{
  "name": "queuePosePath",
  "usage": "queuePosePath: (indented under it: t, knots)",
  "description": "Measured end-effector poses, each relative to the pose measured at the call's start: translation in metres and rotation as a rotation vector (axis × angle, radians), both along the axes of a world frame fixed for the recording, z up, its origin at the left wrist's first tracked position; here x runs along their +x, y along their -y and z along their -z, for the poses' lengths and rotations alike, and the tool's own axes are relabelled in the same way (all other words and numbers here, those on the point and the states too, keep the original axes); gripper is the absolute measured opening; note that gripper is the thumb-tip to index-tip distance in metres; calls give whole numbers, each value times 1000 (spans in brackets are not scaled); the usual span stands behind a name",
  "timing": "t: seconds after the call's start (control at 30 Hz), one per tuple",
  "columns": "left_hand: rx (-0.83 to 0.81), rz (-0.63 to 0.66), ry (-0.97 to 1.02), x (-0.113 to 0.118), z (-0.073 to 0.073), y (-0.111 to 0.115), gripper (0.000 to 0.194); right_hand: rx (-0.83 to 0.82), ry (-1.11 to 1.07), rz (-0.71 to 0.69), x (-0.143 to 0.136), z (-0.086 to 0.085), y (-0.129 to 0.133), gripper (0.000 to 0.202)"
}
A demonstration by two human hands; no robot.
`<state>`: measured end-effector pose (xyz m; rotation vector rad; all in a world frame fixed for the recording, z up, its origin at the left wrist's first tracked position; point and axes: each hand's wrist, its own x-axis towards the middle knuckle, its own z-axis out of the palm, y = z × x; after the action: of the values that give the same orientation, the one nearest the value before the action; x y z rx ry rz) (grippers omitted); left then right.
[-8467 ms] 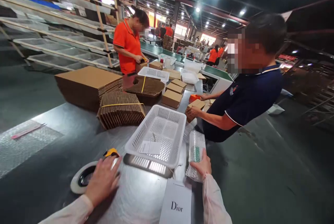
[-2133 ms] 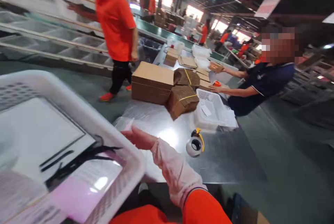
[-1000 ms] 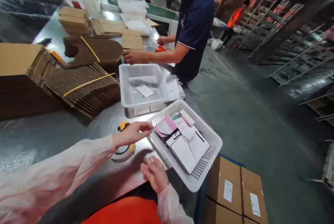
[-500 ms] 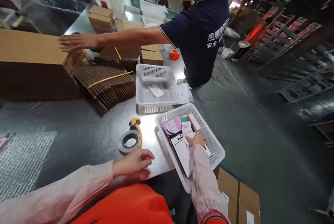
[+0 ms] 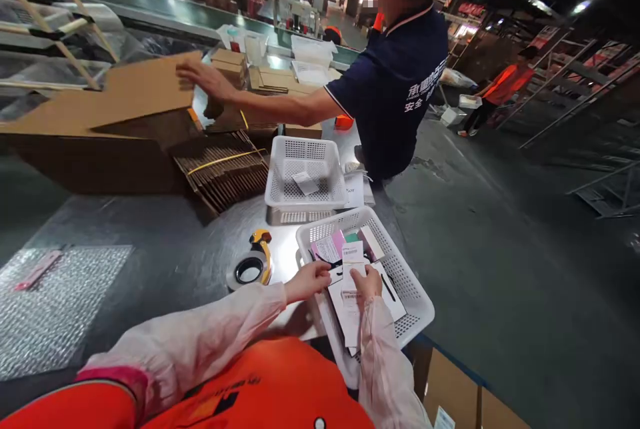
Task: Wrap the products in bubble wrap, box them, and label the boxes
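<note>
A white perforated basket (image 5: pixel 410 295) at the table's edge holds white paper bags (image 5: pixel 390 292), a pink box (image 5: pixel 327 247) and other small boxes. My right hand (image 5: pixel 369 282) pinches a white printed slip (image 5: pixel 353 257) above the bags. Beside it, my left hand (image 5: pixel 309 281) reaches over the basket's left rim, fingers curled together near the black cord of a bag; whatever they pinch is too small to make out. A tape dispenser (image 5: pixel 263 255) with a yellow handle lies on the table to the left.
Behind is another white basket (image 5: pixel 305 142) with a paper inside, next to a Dior bag (image 5: pixel 354 190). Strapped flat cardboard (image 5: pixel 225 169) and a large carton (image 5: pixel 100 162) stand left, near bubble wrap (image 5: pixel 65 302). A person in navy (image 5: pixel 400 82) reaches across to the carton.
My left hand has moved right, from the table to the basket. My right hand has drawn the slip slightly left and upright. The other person's hand has shifted, and a carton flap now stands raised.
</note>
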<state>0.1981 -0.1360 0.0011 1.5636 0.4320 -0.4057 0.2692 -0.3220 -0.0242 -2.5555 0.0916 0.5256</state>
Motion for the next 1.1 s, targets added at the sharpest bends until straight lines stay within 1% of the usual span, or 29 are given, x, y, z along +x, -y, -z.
queuePosePath:
  t: [0.03,0.07,0.1,0.17,0.2,0.23,0.27,0.33,0.4,0.47,0.57,0.63,0.73,0.83,0.9,0.97,1.0,1.07,1.1]
  knots:
    - [11,-73,9,5,-2,2,53,93,15,-14,-1,-5,2,37]
    - [-13,-115,23,10,-6,4,55,232,23,-21,-2,-12,4,40]
    - [-77,-121,37,13,-12,5,55,404,20,-20,-3,-19,4,43]
    - [-286,-60,49,19,-25,9,51,764,-11,6,-5,-34,0,50]
    - [-395,-33,47,21,-32,10,48,915,-32,29,-7,-42,-4,53]
    - [-482,-31,41,23,-38,10,45,1015,-54,52,-9,-49,-8,54]
    - [-540,-55,35,25,-45,7,42,1056,-72,66,-12,-55,-13,53]
    - [-589,-137,36,29,-55,-3,35,1075,-103,42,-20,-65,-23,51]
    - [-601,-206,56,32,-64,-19,29,1050,-126,-32,-30,-68,-33,49]
    - [-620,-259,82,32,-71,-38,28,1030,-151,-70,-41,-66,-44,49]
    - [-664,-297,136,25,-75,-60,28,1068,-210,-15,-56,-59,-66,52]
    - [-665,-325,156,18,-73,-72,28,1101,-261,5,-63,-56,-80,53]
    - [-631,-412,138,7,-66,-91,26,1133,-348,-16,-72,-55,-99,55]
    - [-607,-487,128,-1,-57,-109,24,1143,-420,-50,-78,-53,-113,56]
    - [-579,-502,139,-6,-52,-121,28,1129,-457,-73,-82,-52,-119,55]
    - [-482,-498,182,-14,-50,-134,40,1137,-476,-62,-84,-53,-124,58]
    - [-382,-503,223,-19,-51,-141,48,1147,-482,-41,-84,-55,-126,63]
    - [-86,-478,364,-33,-55,-156,63,1165,-487,24,-82,-63,-131,75]
    - [67,-413,452,-41,-57,-162,70,1167,-487,56,-79,-68,-133,81]
